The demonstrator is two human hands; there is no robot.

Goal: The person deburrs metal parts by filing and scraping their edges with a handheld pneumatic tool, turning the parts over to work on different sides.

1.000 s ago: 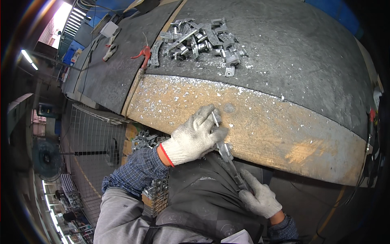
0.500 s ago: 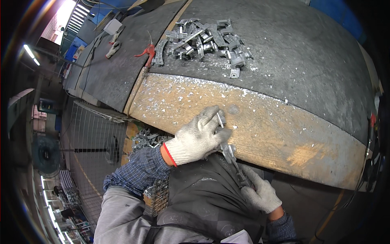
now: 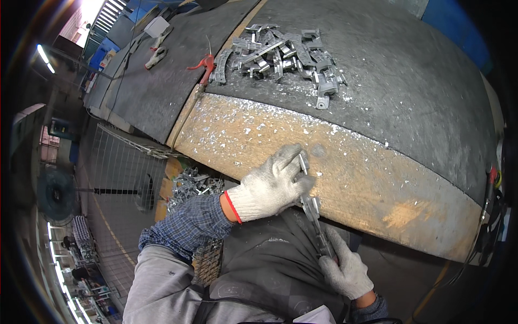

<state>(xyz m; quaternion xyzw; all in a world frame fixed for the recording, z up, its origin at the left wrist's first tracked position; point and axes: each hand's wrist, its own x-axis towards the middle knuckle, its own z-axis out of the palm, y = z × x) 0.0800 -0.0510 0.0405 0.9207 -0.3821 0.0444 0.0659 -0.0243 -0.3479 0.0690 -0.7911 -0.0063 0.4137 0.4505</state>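
Head view: the surface (image 3: 377, 189) extends beyond both hands. Left hand (image 3: 272, 184), nearer the grey metal part (image 3: 311, 208), is curled around it at the surface's near edge; right hand (image 3: 348, 274), lower right, is closed on a dark slim length (image 3: 324, 244), part or tool undetermined. The part's long axis slants down toward the right hand.

The view has shifted: the left hand (image 3: 270, 186) and metal pile (image 3: 300, 49) now sit farther right
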